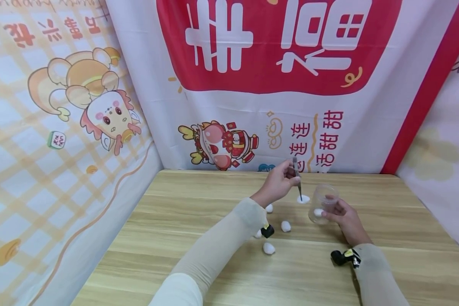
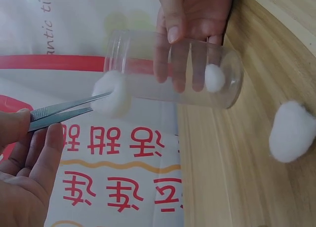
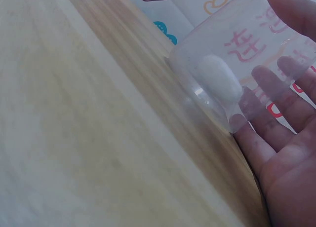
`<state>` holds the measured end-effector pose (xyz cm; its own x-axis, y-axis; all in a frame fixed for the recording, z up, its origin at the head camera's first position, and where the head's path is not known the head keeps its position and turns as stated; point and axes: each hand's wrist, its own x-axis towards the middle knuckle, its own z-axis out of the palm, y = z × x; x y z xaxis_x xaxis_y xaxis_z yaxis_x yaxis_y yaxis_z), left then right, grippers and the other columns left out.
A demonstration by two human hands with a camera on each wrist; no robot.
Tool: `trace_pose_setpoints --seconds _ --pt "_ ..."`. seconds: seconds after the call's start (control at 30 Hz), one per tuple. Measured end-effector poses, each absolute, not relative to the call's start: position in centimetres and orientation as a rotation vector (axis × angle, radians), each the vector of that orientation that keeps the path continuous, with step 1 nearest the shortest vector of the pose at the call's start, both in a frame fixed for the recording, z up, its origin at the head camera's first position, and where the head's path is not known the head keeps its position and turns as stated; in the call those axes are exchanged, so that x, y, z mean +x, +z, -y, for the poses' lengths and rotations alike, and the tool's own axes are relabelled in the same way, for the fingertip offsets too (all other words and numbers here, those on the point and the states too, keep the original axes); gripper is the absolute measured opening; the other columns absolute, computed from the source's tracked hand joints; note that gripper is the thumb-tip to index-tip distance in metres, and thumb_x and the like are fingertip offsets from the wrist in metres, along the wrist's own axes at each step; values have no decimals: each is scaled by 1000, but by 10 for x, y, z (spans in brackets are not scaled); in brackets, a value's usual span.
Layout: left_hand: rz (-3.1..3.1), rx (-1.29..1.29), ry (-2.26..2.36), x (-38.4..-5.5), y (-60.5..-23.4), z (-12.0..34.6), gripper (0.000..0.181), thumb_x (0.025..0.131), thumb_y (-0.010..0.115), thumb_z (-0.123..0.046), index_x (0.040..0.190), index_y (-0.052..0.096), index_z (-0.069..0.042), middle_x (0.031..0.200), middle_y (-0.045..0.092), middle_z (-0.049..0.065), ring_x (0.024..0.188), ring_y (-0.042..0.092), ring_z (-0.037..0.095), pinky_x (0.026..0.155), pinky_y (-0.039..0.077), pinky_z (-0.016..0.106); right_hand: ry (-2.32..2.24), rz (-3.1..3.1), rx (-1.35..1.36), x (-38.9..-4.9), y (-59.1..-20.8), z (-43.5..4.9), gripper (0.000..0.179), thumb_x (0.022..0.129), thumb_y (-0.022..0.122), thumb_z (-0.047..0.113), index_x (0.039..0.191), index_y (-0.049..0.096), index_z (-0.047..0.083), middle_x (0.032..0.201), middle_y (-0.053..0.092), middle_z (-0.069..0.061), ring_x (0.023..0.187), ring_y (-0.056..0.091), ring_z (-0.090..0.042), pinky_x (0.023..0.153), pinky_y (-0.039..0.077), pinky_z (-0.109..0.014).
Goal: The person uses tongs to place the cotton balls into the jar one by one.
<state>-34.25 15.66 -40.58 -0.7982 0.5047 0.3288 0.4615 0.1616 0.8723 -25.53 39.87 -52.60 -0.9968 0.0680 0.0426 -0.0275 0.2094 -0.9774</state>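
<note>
Between thumb and fingers, my left hand (image 1: 278,182) pinches a pair of metal tweezers (image 2: 61,113). A fluffy white cotton ball (image 2: 112,96) is at the tweezers' tips, overlapping the jar's mouth in the left wrist view. My right hand (image 1: 346,219) grips a clear plastic jar (image 2: 148,71) around its side, thumb on one side and fingers on the other. The jar is tilted, its open end toward the tweezers in the left wrist view. Inside, near its bottom, sits another cotton ball (image 3: 219,79).
Several loose cotton balls, one (image 1: 286,226) among them, lie on the wood-grain table (image 1: 222,187) near the left forearm, which partly covers one. A printed cloth (image 1: 275,102) hangs behind the table's far edge, another (image 1: 69,170) along the left side. Small black cameras (image 1: 267,230) sit on both wrists.
</note>
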Motion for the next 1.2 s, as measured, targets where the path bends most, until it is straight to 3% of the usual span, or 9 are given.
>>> trace_pose_setpoints --seconds 0.13,0.37,0.57,0.7,0.93,1.2 --pt "-2357 1048 1761 -341 -402 -158 20 90 69 -4 107 58 -6 92 61 -3 84 60 9 71 55 22 1937 2372 -21 -254 -525 -398 77 89 73 31 150 32 10 149 39 -17 134 39 -32 110 30 -53" --pt "-2353 1119 1785 -337 -398 -161 18 89 69 -3 102 57 -9 91 62 -4 83 61 7 71 54 21 1943 2369 -25 -256 -530 -400 78 88 73 31 150 32 10 149 40 -17 135 38 -34 110 27 -57" --pt "-2334 1124 1801 -335 -393 -166 20 91 68 -5 108 58 -11 92 63 -2 85 60 6 73 53 20 1951 2368 -35 -257 -530 -400 78 88 74 32 150 32 11 150 38 -17 137 35 -36 110 25 -60" --pt "-2293 1127 1822 -334 -390 -170 22 91 67 -5 110 58 -12 93 63 -3 86 60 7 72 54 21 1953 2364 -28 -257 -529 -400 78 87 74 32 150 33 11 150 39 -17 136 37 -35 110 26 -60" --pt "-2312 1160 1823 -332 -389 -176 18 90 68 -4 100 56 -12 91 63 -2 83 61 6 68 53 21 1947 2372 -45 -256 -528 -400 77 88 74 34 149 34 12 147 42 -17 134 39 -35 109 26 -60" --pt "-2331 1163 1815 -331 -386 -182 21 90 68 -6 106 57 -13 91 64 -2 84 61 6 68 53 20 1946 2348 -41 -256 -527 -399 72 87 74 31 147 37 12 148 42 -17 134 40 -31 111 28 -53"
